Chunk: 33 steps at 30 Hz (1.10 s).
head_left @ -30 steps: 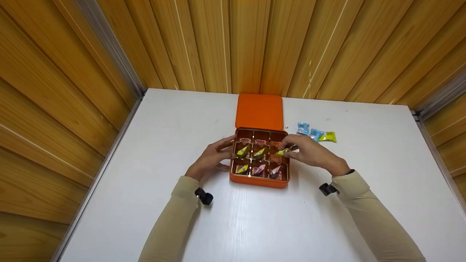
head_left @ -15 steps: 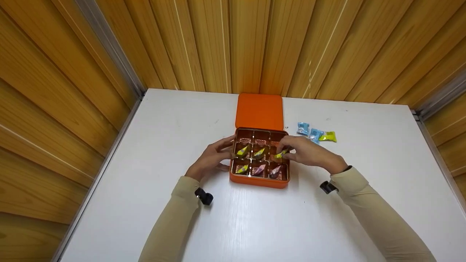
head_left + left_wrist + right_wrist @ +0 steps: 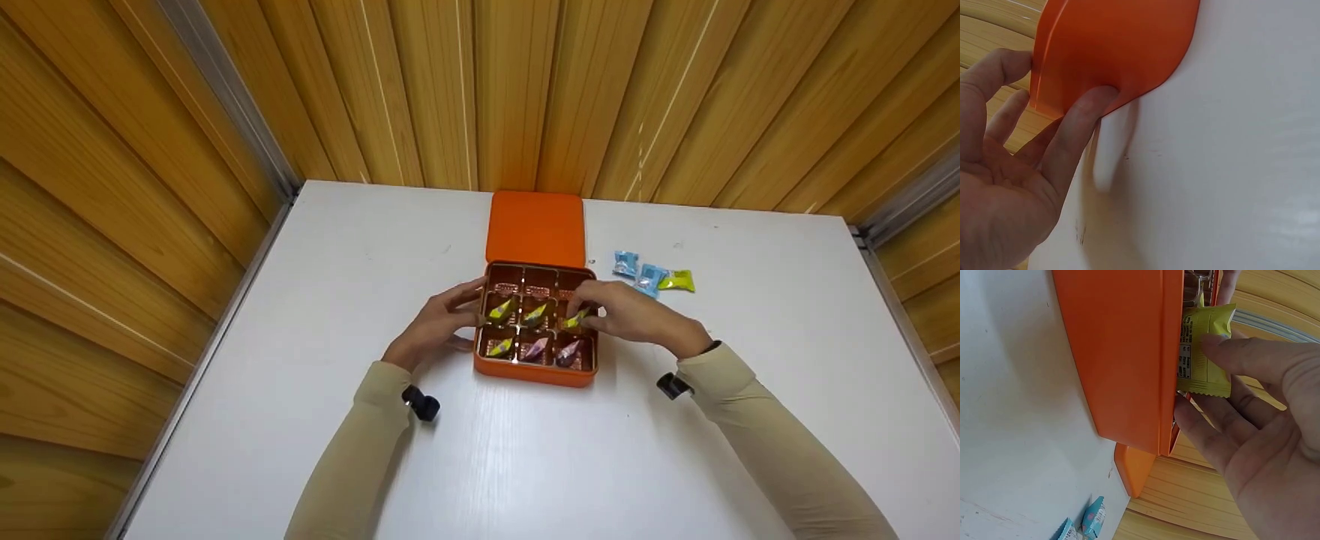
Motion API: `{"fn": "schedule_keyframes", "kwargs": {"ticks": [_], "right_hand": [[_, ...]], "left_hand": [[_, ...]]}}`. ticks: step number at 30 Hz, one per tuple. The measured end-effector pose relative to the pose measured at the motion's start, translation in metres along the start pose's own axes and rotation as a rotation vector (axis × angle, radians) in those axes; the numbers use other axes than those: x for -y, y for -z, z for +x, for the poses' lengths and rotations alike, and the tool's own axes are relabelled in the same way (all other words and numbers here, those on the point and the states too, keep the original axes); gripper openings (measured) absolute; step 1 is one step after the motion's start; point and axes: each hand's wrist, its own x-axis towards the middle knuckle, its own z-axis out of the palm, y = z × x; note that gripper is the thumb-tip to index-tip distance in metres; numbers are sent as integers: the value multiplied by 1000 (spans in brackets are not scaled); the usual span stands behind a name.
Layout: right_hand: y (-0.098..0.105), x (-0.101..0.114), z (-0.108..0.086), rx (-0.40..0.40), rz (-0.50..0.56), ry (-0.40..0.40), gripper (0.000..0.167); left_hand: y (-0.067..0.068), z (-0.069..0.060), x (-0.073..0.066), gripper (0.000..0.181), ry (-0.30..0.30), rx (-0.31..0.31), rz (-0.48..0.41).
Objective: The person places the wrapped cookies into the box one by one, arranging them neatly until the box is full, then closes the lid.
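Head view: an orange box (image 3: 534, 370) with nine compartments lies on a white table (image 3: 517, 465), its lid (image 3: 536, 229) just behind it. The left hand (image 3: 439, 322), fingers loosely spread, touches the box's left side. The right hand (image 3: 634, 311) pinches a yellow packet (image 3: 575, 320) in the right compartment of the middle row, partly hiding that compartment and the one behind. Other wrapped sweets (image 3: 535, 313) occupy the middle and front rows; two blue packets (image 3: 649, 278) and a green packet (image 3: 677, 280) lie beyond the right hand, before a wooden wall (image 3: 517, 97). Left wrist view: one digit lies against the box wall, another at the rim. Right wrist view: the thumb presses the yellow packet; the box wall hides its inner edge.
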Motion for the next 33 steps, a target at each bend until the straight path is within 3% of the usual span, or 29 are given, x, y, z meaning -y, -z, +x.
{"fn": "schedule_keyframes", "kwargs": {"ticks": [33], "right_hand": [[-5, -3, -2, -35, 34, -2, 17]], "left_hand": [[-1, 1, 0, 75, 7, -18, 19]]}}
